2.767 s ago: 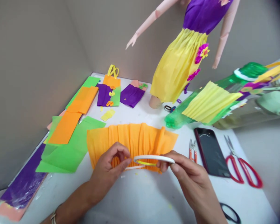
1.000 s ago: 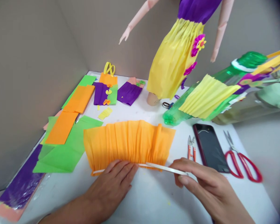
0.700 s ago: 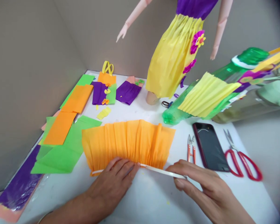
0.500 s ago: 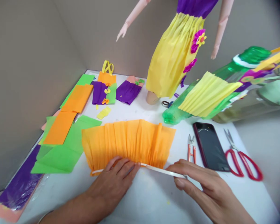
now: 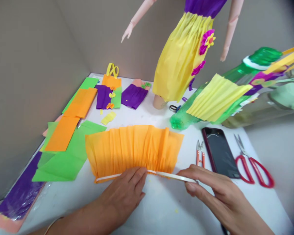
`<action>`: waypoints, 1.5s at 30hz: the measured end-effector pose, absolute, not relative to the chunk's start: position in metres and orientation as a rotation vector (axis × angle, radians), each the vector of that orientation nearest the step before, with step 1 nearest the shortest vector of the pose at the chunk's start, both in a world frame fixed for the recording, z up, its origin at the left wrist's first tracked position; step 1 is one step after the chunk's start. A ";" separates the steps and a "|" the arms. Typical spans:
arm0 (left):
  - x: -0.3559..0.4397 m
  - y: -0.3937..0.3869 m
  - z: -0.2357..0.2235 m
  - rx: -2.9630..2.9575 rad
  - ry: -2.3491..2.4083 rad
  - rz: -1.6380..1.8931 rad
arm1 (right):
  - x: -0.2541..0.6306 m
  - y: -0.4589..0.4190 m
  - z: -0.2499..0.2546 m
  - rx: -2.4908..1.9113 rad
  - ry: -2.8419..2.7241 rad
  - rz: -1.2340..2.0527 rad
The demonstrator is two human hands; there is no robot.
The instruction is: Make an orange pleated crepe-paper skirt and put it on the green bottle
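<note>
A pleated orange crepe paper piece (image 5: 134, 147) lies fanned out on the table, its gathered edge towards me. Along that edge runs a narrow white strip (image 5: 109, 177). My left hand (image 5: 129, 189) rests flat on the gathered edge, fingers extended close together, covering part of the strip. My right hand (image 5: 210, 192) pinches the strip's right end between thumb and fingers, holding it out past the middle of the edge. The strip slants slightly down to the right from the paper to the right fingertips.
Thread snips (image 5: 200, 155), a phone (image 5: 220, 151) and red-handled scissors (image 5: 254, 166) lie right. Green bottles (image 5: 186, 119) with paper pieces stand behind them. A doll in a yellow skirt (image 5: 178, 62) stands at the back. Green sheets (image 5: 61, 166) and orange sheets (image 5: 63, 132) lie left.
My left hand has slid a little along the edge, uncovering more of the strip on its left, and its fingers have straightened. My right hand stays pinched on the strip's end.
</note>
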State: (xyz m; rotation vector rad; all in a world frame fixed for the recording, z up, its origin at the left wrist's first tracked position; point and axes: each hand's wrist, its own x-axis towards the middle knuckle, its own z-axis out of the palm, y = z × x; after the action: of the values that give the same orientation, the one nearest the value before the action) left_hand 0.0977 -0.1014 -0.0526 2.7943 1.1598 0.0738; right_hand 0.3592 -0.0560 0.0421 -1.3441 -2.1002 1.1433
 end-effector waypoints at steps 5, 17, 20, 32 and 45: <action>0.095 -0.105 -0.056 2.747 1.168 0.071 | 0.362 -0.056 0.041 -1.364 -2.103 1.180; 0.104 -0.100 -0.058 2.759 1.087 0.012 | 0.363 -0.055 0.040 -1.406 -2.105 1.171; 0.108 -0.102 -0.057 2.774 1.074 0.061 | 0.367 -0.057 0.039 -1.428 -2.082 1.143; 0.111 -0.100 -0.054 2.734 1.048 0.004 | 0.372 -0.058 0.045 -1.468 -2.068 1.046; 0.098 -0.089 -0.031 2.567 1.078 0.530 | 0.373 -0.061 0.047 -1.443 -2.029 1.028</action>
State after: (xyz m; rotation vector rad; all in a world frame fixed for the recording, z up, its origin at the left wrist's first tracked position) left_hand 0.0977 -0.0889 -0.0311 2.5671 1.0779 0.5297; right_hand 0.3731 -0.0609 0.0468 -1.4428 -2.0294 1.0280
